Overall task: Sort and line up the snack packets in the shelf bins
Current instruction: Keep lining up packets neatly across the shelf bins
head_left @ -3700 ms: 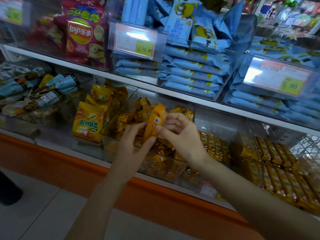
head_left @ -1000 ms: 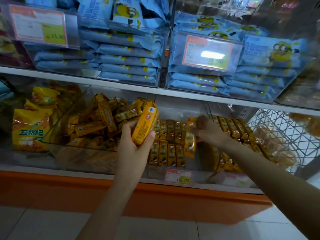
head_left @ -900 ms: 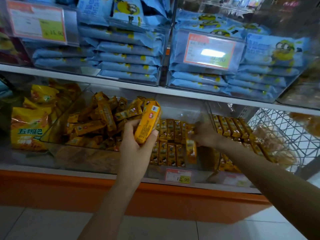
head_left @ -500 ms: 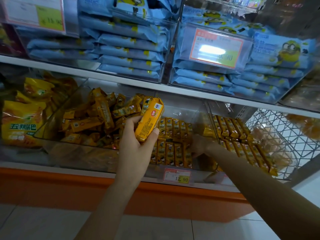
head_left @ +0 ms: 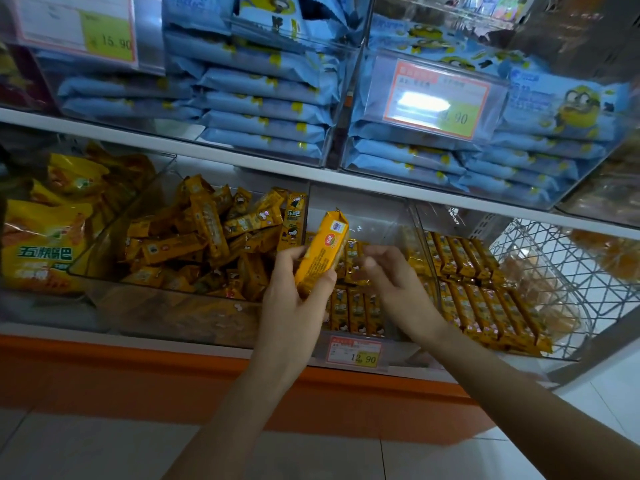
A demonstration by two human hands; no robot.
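Note:
My left hand [head_left: 294, 306] grips a stack of orange snack packets [head_left: 322, 252], held upright in front of the middle clear bin [head_left: 363, 209]. Just to the right of the stack hovers my right hand [head_left: 391, 282], fingers loosely curled and holding nothing. Behind both hands, orange packets lie in neat rows [head_left: 356, 306] in the middle bin. The bin to the left holds a jumbled heap of the same orange packets [head_left: 204, 237]. More lined-up orange packets [head_left: 485, 292] fill the bin to the right.
Big yellow snack bags [head_left: 41, 244] stand at far left. Blue packets [head_left: 263, 98] are stacked in bins on the shelf above, behind price tags. A wire basket [head_left: 561, 271] sits at right. A price label [head_left: 355, 351] hangs on the orange-edged shelf front.
My right hand has pulled back out of the middle bin, where it left a packet, and come up beside the stack. My left hand still holds the stack.

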